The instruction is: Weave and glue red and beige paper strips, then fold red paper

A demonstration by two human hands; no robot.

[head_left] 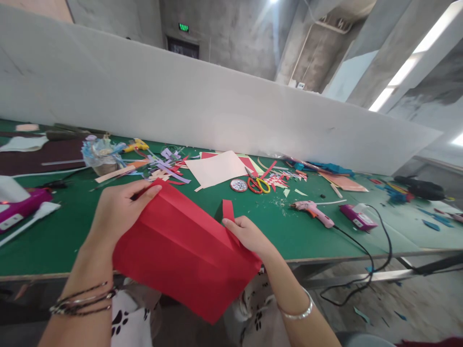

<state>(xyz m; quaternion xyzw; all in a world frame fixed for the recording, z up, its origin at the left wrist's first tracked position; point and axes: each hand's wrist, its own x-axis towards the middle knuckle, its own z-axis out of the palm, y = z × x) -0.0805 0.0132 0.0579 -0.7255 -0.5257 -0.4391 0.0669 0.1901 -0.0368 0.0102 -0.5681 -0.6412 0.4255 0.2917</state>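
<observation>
A large red paper sheet with fold creases hangs tilted over the table's front edge. My left hand pinches its upper left corner, thumb on top. At the sheet's right side my right hand is closed on its edge, and a short red strip stands up at those fingertips. Whether the strip is joined to the sheet cannot be made out. Beyond the hands lie a pale pink sheet, a round patterned disc and scissors with red and yellow handles.
Paper scraps and a yellow glue gun lie at the back left. A pink glue gun and a purple power box with a black cable are on the right. A white panel stands behind the green table.
</observation>
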